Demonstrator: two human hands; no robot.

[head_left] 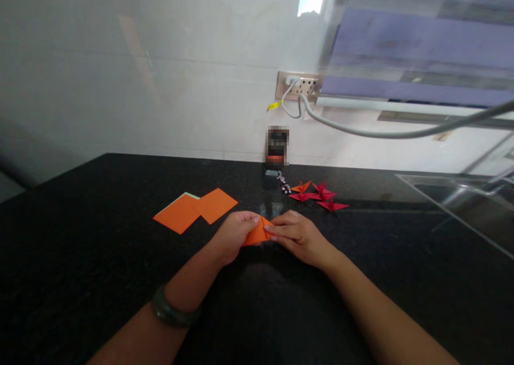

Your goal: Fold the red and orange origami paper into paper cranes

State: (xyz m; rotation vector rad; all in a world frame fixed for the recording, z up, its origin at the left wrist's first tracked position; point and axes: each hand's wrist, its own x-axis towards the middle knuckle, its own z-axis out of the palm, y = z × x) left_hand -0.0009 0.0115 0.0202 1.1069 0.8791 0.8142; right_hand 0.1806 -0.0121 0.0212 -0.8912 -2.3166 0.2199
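A folded piece of orange paper (pixel 256 233) sits between my two hands just above the black countertop (pixel 80 236). My left hand (pixel 233 234) pinches its left side, fingers closed on it. My right hand (pixel 296 234) presses its fingertips onto the paper's right edge, also gripping it. A dark green bangle (pixel 173 312) circles my left wrist.
Orange paper squares (pixel 196 208) lie to the left, with a pale sheet under them. Several small folded red and orange paper cranes (pixel 319 195) rest behind my hands. A small dark device (pixel 277 152) stands at the wall below a socket (pixel 299 85) with cables. A sink (pixel 474 204) is at the right.
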